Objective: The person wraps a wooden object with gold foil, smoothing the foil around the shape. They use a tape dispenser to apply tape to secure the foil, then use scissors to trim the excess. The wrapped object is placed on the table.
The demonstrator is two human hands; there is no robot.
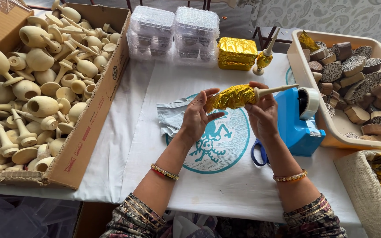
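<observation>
A cardboard box at the table's left edge is heaped with bare, pale wooden goblet-shaped pieces, smooth and round-bellied with thin stems and flat feet. At the right edge a cream plastic tray holds dark carved wooden printing blocks with patterned faces. Two clear lidded plastic boxes stand at the far edge, and just right of them a block of folded gold foil and one upright foil-wrapped goblet.

Over the middle of the table, which is covered in white cloth with a teal round print, both hands hold a wooden goblet piece lying sideways, its bulb covered in crinkled gold foil, its bare stem pointing right. The left hand is half open, fingertips pressing the foil at the bulb's end. The right hand is curled around the neck and stem.

A blue tape dispenser sits just right of the hands, blue-handled scissors lie partly under the right wrist, and a pale crumpled cloth lies left of the left hand.
</observation>
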